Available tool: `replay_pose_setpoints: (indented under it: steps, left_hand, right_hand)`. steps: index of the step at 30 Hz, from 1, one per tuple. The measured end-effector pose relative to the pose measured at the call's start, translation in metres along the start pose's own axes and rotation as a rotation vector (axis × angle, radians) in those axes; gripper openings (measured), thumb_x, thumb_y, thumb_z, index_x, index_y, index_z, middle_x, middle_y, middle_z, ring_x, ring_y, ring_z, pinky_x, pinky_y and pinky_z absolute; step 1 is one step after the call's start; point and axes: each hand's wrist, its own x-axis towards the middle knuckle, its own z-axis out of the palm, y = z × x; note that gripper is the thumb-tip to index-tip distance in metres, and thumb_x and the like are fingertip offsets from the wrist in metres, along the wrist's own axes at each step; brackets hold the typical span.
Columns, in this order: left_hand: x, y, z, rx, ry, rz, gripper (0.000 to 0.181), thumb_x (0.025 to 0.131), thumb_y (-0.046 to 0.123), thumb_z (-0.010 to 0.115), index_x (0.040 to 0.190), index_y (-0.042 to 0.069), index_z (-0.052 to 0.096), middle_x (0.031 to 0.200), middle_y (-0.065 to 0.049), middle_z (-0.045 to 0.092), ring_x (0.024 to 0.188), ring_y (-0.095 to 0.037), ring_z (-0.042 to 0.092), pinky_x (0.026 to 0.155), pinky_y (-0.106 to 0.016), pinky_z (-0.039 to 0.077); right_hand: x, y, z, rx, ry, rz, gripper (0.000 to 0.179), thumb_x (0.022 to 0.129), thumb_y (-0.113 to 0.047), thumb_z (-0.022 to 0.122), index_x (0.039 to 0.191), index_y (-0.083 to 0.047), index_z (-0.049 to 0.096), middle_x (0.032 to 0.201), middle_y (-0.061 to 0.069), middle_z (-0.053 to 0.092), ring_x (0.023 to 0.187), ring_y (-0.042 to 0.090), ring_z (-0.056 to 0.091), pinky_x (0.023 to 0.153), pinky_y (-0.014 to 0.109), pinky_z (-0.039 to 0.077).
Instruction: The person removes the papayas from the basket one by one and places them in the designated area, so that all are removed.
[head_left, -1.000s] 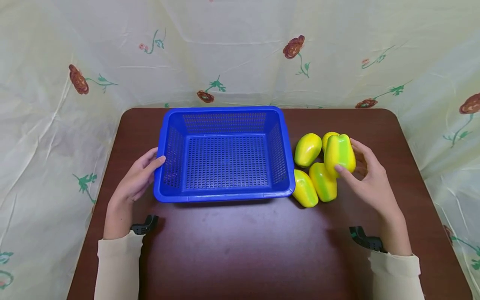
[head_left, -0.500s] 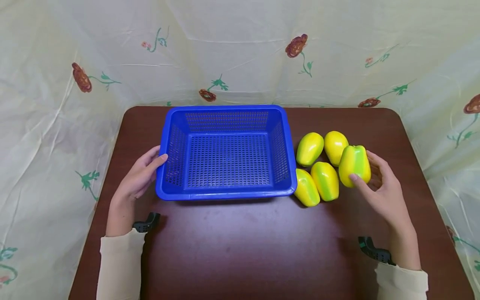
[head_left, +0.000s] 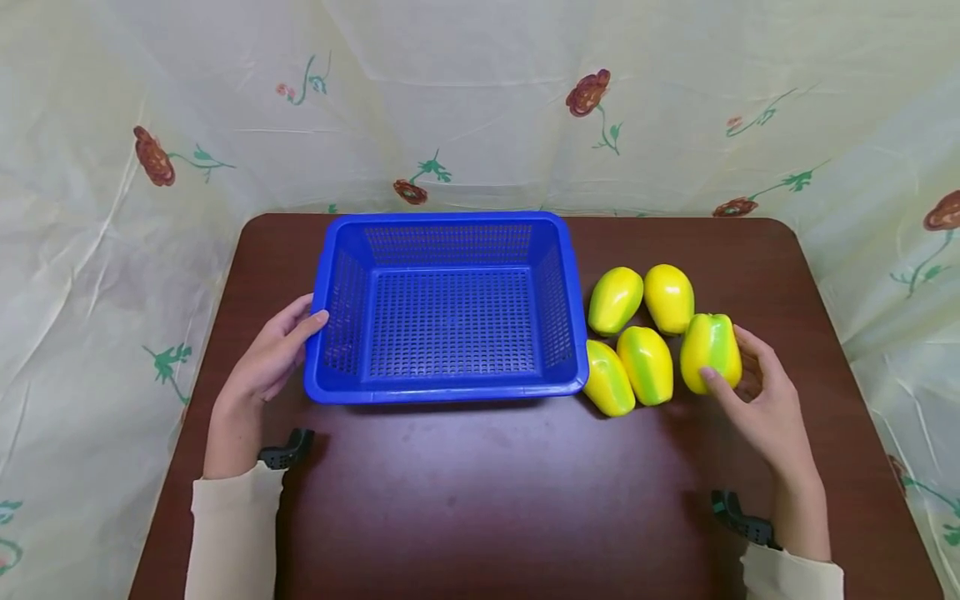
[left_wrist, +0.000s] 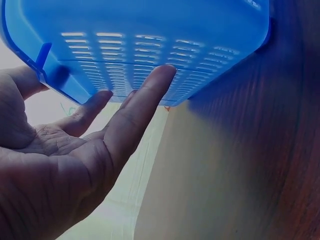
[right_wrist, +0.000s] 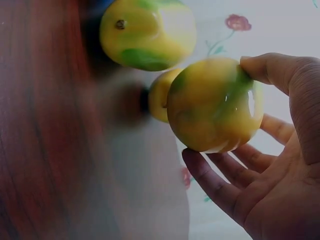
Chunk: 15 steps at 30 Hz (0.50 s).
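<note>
A blue plastic basket (head_left: 450,392) with perforated walls stands on the brown table, with nothing inside it. My left hand (head_left: 273,354) holds its left rim, thumb over the edge and fingers against the outer wall (left_wrist: 145,50). At the right, my right hand (head_left: 765,400) grips a yellow-green papaya (head_left: 711,354) between thumb and fingers. In the right wrist view this papaya (right_wrist: 215,105) appears raised a little off the table. Several similar papayas lie between it and the basket: one at the back (head_left: 669,298), another beside the basket's right rim (head_left: 617,300), and two in front (head_left: 647,365).
The brown table (head_left: 480,500) has rounded far corners and extends towards me in front of the basket. A pale flowered cloth (head_left: 480,100) hangs behind the table and along both sides. Each wrist wears a black camera mount (head_left: 288,450).
My right hand has carried the papaya rightward and towards me, away from above the others, uncovering the back one. My left hand and the basket have stayed in place.
</note>
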Motion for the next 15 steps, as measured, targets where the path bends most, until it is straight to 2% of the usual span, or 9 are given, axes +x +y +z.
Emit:
replay_pose_setpoints:
  steps: [7,11,15]
  left_hand:
    - [-0.004,0.001,-0.002,0.009,0.013,0.001,0.057,0.113,0.028,0.051,0.163,0.006,0.033,0.135,0.004,0.064,0.112,-0.009,0.074,0.09,-0.025,0.063]
    - [-0.004,-0.001,0.0,-0.002,0.007,-0.012,0.057,0.113,0.027,0.051,0.162,0.005,0.033,0.133,0.005,0.066,0.111,-0.009,0.074,0.09,-0.026,0.064]
    - [-0.005,-0.001,0.0,-0.008,0.001,-0.008,0.056,0.113,0.027,0.051,0.161,0.005,0.034,0.132,0.004,0.067,0.111,-0.011,0.075,0.09,-0.028,0.064]
  right_hand:
    - [0.0,0.002,-0.001,-0.047,-0.027,0.025,0.074,0.097,-0.016,0.078,0.161,-0.025,0.044,0.141,-0.021,0.053,0.104,-0.007,0.056,0.082,-0.002,0.046]
    - [-0.003,0.007,-0.002,-0.092,-0.053,0.051,0.072,0.098,-0.02,0.077,0.162,-0.022,0.044,0.142,0.0,0.059,0.101,-0.011,0.054,0.08,-0.002,0.046]
    - [-0.006,0.01,-0.001,-0.091,-0.077,0.061,0.072,0.098,-0.021,0.077,0.162,-0.017,0.043,0.144,0.02,0.058,0.099,-0.014,0.053,0.079,-0.003,0.045]
